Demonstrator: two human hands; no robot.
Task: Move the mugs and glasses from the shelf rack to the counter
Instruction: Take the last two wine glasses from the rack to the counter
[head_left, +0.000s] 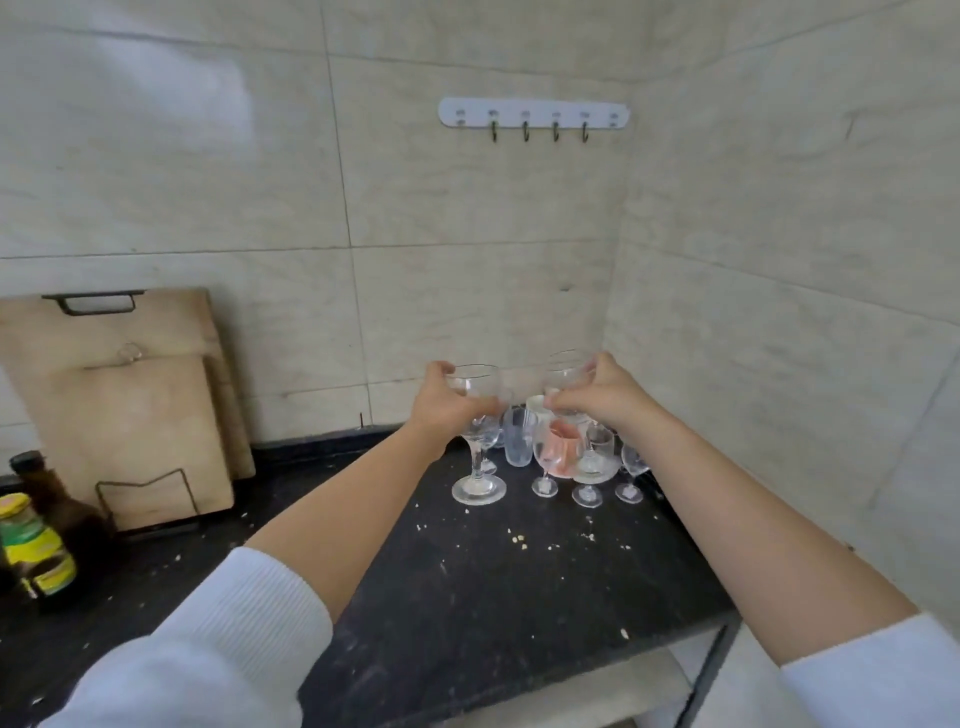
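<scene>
My left hand (447, 402) grips the bowl of a clear stemmed glass (478, 452) whose foot is at the black counter (467, 582). My right hand (602, 397) grips the bowl of a second clear stemmed glass (566, 371), held above a cluster in the counter's back right corner. That cluster holds several clear stemmed glasses (589, 470), a clear tumbler (519, 436), a pink mug (558, 449) and a white mug (537, 404). No shelf rack shows in this view.
Wooden cutting boards (130, 405) lean on the tiled wall at left, behind a wire stand (148, 499). A dark bottle (57, 509) and a yellow-labelled jar (34, 545) stand at the left edge. A hook rail (535, 114) hangs on the wall. Crumbs dot the counter.
</scene>
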